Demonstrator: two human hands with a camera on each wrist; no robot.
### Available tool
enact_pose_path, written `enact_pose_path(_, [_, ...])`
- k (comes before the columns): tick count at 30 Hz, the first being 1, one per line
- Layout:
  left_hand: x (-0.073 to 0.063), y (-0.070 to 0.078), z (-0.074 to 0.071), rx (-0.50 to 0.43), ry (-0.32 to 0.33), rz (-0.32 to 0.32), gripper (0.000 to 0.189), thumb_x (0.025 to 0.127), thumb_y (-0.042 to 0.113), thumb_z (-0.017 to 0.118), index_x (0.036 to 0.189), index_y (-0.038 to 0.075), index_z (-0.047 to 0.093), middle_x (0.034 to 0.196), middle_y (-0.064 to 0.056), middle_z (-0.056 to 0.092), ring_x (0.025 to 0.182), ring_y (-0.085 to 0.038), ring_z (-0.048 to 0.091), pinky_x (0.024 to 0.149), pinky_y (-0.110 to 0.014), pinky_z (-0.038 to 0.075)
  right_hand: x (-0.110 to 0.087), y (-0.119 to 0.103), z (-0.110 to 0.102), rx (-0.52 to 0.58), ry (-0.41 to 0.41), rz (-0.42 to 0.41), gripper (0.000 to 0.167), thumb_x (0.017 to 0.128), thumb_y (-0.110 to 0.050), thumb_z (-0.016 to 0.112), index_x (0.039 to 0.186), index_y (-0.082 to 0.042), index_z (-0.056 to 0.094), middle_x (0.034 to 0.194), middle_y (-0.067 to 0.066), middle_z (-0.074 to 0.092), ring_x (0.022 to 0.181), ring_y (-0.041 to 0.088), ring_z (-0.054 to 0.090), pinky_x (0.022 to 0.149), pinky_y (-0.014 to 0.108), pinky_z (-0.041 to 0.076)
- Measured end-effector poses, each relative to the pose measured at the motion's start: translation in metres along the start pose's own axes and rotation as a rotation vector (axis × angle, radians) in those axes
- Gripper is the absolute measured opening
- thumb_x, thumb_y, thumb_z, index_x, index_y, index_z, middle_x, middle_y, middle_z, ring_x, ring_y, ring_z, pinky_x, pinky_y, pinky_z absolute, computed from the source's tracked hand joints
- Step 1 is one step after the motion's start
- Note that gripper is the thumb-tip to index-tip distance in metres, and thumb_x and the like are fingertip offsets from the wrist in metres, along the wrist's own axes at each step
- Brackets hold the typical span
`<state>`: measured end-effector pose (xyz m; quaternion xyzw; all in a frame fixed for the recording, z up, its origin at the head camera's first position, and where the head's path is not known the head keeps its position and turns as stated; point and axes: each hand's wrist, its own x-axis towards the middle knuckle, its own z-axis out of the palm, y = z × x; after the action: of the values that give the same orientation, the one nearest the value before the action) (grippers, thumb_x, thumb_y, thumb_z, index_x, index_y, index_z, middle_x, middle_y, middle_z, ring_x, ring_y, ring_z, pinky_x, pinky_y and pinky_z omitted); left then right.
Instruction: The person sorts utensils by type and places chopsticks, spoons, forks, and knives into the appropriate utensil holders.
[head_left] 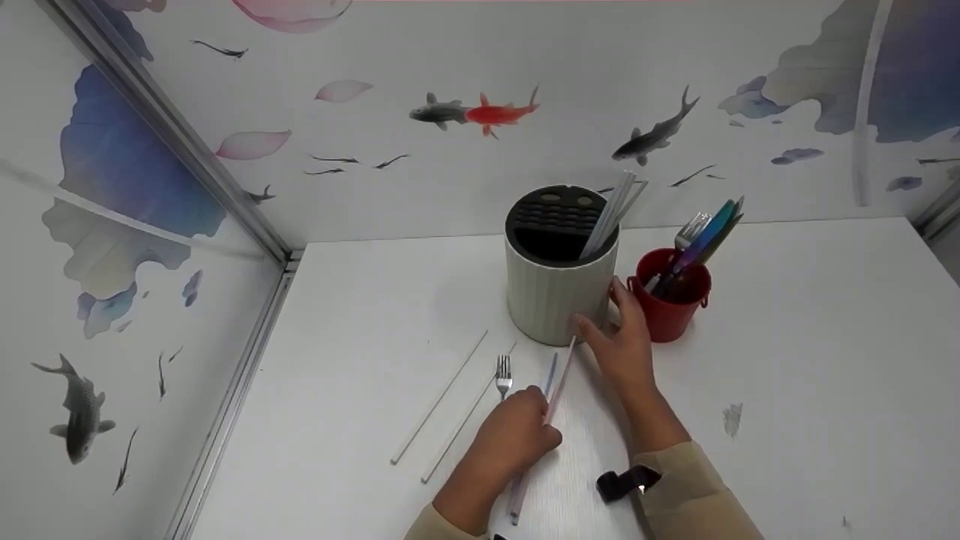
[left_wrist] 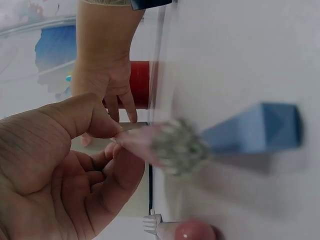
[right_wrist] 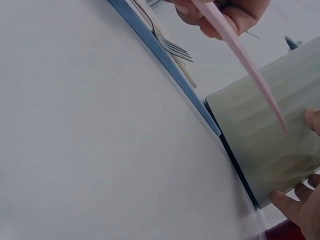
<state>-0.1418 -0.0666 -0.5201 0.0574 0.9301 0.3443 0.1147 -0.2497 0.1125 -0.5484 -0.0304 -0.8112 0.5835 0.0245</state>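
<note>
My left hand (head_left: 517, 431) pinches a pink chopstick (head_left: 564, 379) between thumb and fingers, its thin tip pointing at the cream utensil holder (head_left: 555, 300). In the right wrist view the pink chopstick (right_wrist: 245, 57) is raised above the table and overlaps the holder. A blue chopstick (right_wrist: 175, 72) lies on the table, tip by the holder's base. My right hand (head_left: 626, 345) touches the holder's right side with thumb and outstretched fingers. Beside my left hand is a fork (head_left: 504, 373), its handle partly hidden, with two pale chopsticks (head_left: 442, 397) further left.
Several pale sticks (head_left: 609, 214) stand in the holder's black slotted top (head_left: 540, 210). A small red bucket (head_left: 671, 319) with a fork and coloured cutlery stands just right of my right hand. Patterned panels (head_left: 375, 195) border the table at the back and left.
</note>
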Motion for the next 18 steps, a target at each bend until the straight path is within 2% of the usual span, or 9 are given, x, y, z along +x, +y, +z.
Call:
enact_pose_path(6, [-0.002,-0.001,-0.008,-0.098,0.015,-0.034,0.016,0.082,0.009,0.067,0.091,0.014,0.054,0.069,0.007,0.047,0.058,-0.010,0.043,0.050,-0.026,0.036,0.001,0.001,-0.001,0.003,0.013,-0.025,0.083,0.096,-0.028,0.076,0.165,-0.024,0.028,0.170,0.001,0.032,0.157,0.023,0.031,0.125,0.050,0.036])
enact_pose_path(13, [-0.001,0.004,-0.020,-0.196,0.066,0.002,0.016,0.084,0.009,0.063,0.099,0.014,0.056,0.076,0.010,0.048,0.063,-0.006,0.043,0.055,-0.024,0.035,0.002,0.004,0.000,0.001,0.024,-0.046,0.081,0.097,-0.025,0.075,0.164,-0.021,0.030,0.169,0.003,0.034,0.157,0.024,0.033,0.123,0.049,0.038])
enact_pose_path(18, [0.001,0.007,-0.026,-0.332,0.129,0.012,0.017,0.088,0.009,0.060,0.102,0.018,0.058,0.083,0.009,0.055,0.067,-0.005,0.050,0.057,-0.022,0.041,0.002,0.004,0.001,-0.014,0.027,-0.036,0.082,0.096,-0.027,0.076,0.164,-0.023,0.030,0.169,0.003,0.034,0.157,0.024,0.033,0.124,0.050,0.037])
